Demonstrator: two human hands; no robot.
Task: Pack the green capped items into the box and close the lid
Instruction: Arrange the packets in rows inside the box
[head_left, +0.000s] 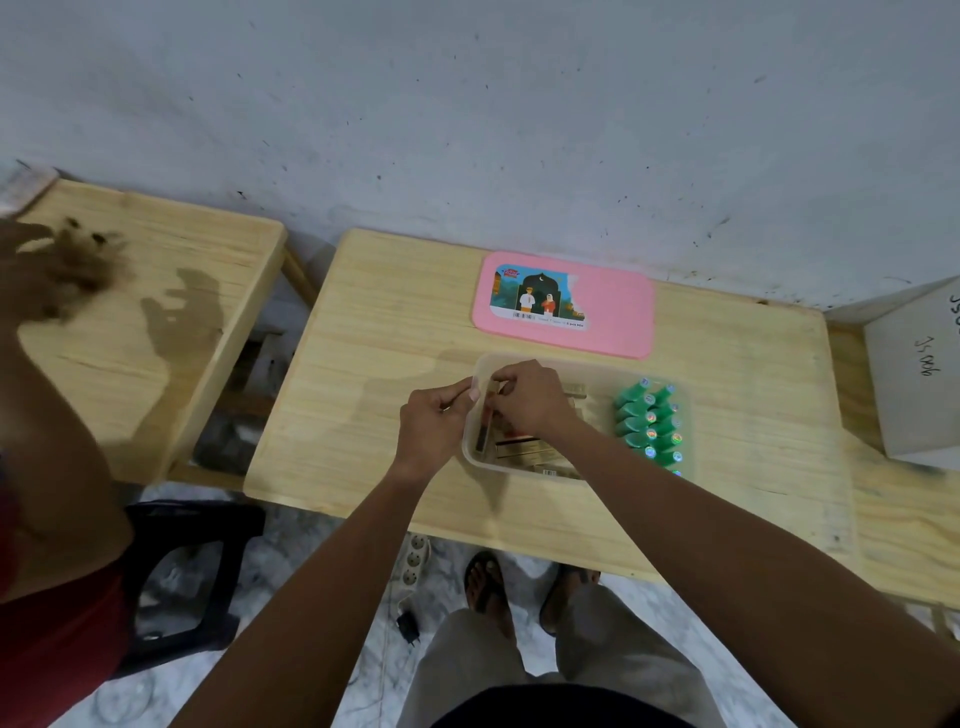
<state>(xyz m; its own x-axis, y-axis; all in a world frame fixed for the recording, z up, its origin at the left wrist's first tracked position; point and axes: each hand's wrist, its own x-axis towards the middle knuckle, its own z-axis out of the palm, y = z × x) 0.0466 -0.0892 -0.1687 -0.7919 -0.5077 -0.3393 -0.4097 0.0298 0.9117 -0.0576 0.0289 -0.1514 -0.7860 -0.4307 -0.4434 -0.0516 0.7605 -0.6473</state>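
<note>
Two hands of mine meet at the left end of the clear box (597, 364) on the table (374, 374). My left hand (434, 423) is just outside the box's left wall. Its fingers are curled and its thumb tip is at the rim, but I cannot tell if it holds anything. My right hand (532, 400) reaches over the box from the right. Its fingers are bent and pinch the top of a thin brown pack (483, 431) that stands up against the left wall. More small gold packs (524, 449) lie flat under my right hand in the left part of the box. The green capped bottles (649, 423) are in the right end of the box, packed close in two rows. The pink lid (618, 317) lies flat on the table just behind the box, not on it. It has a picture sticker on it. To the left is a second table (171, 249), and another person's arm (57, 415) is beside it, blurry. A white carton (909, 395) sits at the far right. On the floor I see a power strip (415, 561) and my feet (485, 582) in sandals.
</note>
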